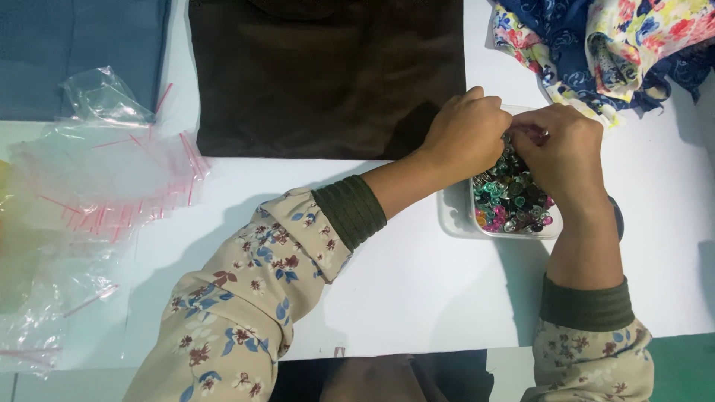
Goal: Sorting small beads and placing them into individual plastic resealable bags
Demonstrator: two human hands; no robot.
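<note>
Near far right bench (417, 298) edge: clear square plastic tub (456, 216), full of small colourful metallic buttons (514, 201). Above it, left hand (465, 134) and right hand (562, 152), both curled, pinching something tiny, unclear.

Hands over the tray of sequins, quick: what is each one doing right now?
Left hand: curled shut above the tray; what it holds cannot be told.
Right hand: fingers pinched together; contents hidden.

container: clear shallow plastic tray (456, 216), rectangular, upright on white table, right of centre
contents: sequins (512, 201), heaped; green, pink, silver, dark; shiny
cover: top half hidden by both hands; lower half exposed
item pinched: too small to tell
</note>
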